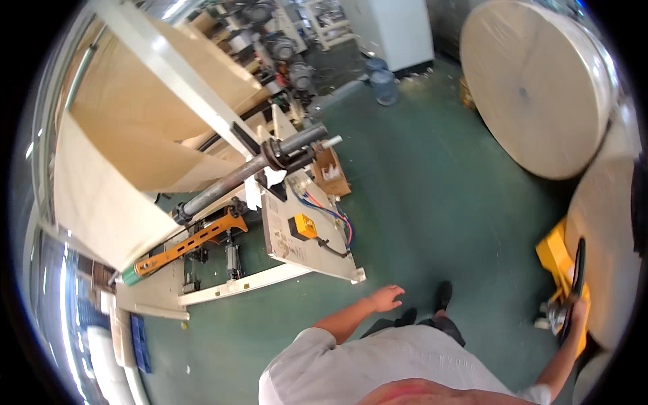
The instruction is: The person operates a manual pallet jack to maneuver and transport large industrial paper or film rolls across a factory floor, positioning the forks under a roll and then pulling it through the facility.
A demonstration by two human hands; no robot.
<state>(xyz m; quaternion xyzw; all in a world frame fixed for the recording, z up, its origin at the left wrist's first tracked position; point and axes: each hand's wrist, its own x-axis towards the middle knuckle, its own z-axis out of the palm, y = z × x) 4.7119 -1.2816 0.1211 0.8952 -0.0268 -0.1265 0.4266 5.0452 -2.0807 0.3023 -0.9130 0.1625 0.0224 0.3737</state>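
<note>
My left hand (387,298) hangs in front of my body above the green floor. It is empty, with its fingers loosely stretched out. Out to the far right, my right hand (578,312) is closed on the black handle (579,264) of what looks like a yellow pallet jack (556,254). Part of my grip is blurred. The jack stands close against a large upright paper roll (611,236). The lower part of the jack is partly hidden by the handle and my arm.
A white machine frame (246,277) with a steel shaft (226,185) and brown paper web stands at left. A yellow-and-black control box (304,227) sits on its side panel. Beyond are a cardboard box (331,172), a blue water bottle (384,88) and another large roll (533,88).
</note>
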